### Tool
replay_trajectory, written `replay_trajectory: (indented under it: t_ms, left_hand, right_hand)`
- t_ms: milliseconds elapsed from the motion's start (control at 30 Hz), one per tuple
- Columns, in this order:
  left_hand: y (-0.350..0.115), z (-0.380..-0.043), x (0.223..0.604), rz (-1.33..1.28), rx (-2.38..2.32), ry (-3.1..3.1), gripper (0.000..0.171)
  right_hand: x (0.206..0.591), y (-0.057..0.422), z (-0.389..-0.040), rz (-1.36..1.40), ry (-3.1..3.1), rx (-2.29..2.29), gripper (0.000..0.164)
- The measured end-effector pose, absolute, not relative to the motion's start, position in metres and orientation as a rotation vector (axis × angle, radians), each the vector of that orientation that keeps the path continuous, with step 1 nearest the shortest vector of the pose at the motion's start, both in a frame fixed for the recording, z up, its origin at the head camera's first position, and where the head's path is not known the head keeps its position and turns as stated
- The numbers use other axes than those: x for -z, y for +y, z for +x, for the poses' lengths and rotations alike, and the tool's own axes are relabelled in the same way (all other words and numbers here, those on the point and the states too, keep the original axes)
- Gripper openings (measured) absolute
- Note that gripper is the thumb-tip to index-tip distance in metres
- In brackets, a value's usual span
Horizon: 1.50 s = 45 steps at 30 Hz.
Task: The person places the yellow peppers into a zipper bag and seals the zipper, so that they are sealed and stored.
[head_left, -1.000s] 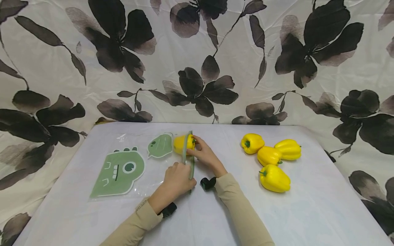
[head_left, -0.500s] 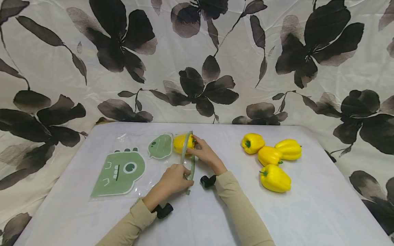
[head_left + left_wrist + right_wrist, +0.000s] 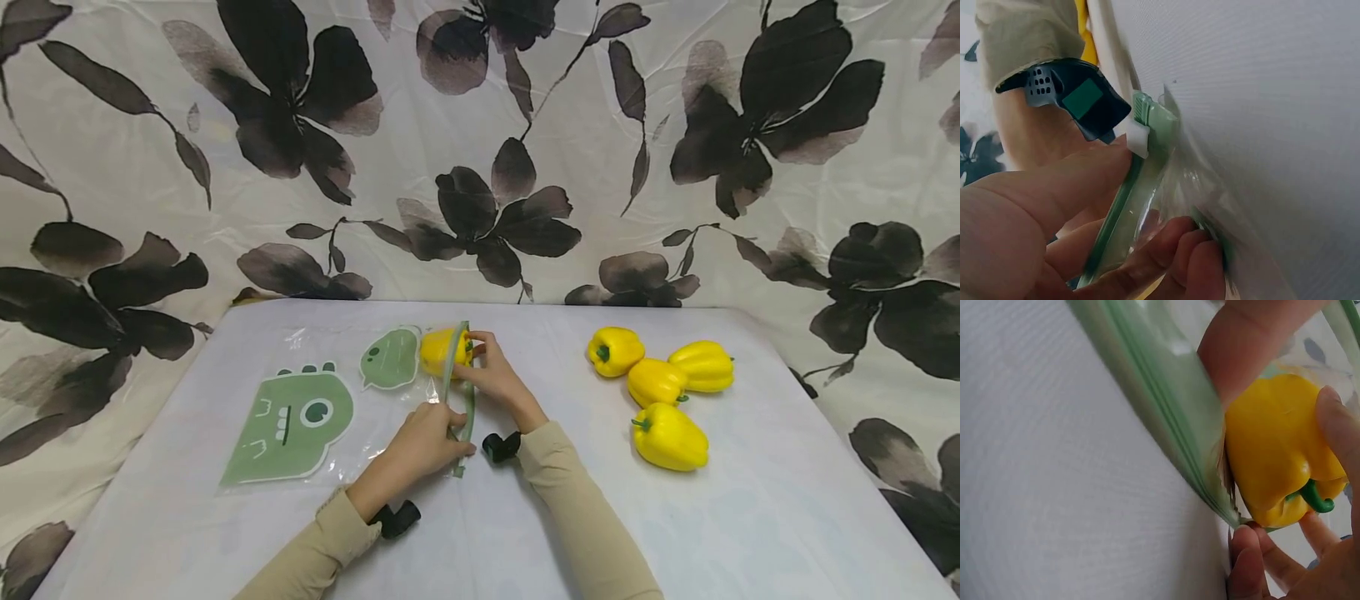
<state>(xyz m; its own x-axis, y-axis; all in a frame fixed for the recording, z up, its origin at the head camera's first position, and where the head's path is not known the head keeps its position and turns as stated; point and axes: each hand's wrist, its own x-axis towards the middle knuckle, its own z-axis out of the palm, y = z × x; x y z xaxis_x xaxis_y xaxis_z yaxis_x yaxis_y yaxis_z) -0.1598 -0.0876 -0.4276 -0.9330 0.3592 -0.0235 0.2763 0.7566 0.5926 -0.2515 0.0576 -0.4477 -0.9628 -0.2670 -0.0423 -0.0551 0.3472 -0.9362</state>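
A clear zip bag (image 3: 341, 446) with green dinosaur prints lies flat, its green-edged mouth raised and parted toward the right. My left hand (image 3: 422, 437) grips the near part of that mouth, thumb outside by the white slider (image 3: 1137, 138), other fingers curled against the film. At the far part of the mouth, my right hand (image 3: 498, 372) holds a yellow bell pepper (image 3: 1282, 447) between thumb and fingers. The pepper's body is inside the opening, its green stem (image 3: 1317, 496) facing out toward the right palm. Some right fingertips touch the bag's lower lip.
Several more yellow bell peppers (image 3: 670, 436) lie in a loose group on the right of the white-covered table (image 3: 772, 517). Behind the table hangs a floral cloth (image 3: 600, 183). A black wrist camera (image 3: 501, 447) sits by each cuff.
My left hand has shifted a little left and toward me, and the bag's mouth stands wider. The pepper in my right hand has edged slightly left, deeper into the bag.
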Motion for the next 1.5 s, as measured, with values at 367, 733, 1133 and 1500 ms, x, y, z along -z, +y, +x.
replay_trajectory:
  t_ms: [367, 733, 1133, 1500]
  left_hand:
    - [-0.088, -0.16, 0.43, 0.509, -0.968, 2.75, 0.04]
    - [-0.087, -0.157, 0.429, 0.403, -0.978, 2.71, 0.051]
    - [-0.086, -0.153, 0.429, 0.399, -1.003, 2.718, 0.053]
    - [-0.085, -0.152, 0.43, 0.385, -0.986, 2.719, 0.054]
  right_hand:
    - [0.444, 0.056, -0.254, -0.26, 2.45, 1.599, 0.071]
    - [0.385, 0.112, -0.245, -0.415, 2.58, 1.104, 0.072]
    - [0.342, 0.212, -0.256, -0.141, 2.9, 0.213, 0.076]
    - [0.362, 0.234, -0.26, -0.125, 2.794, 0.361, 0.081]
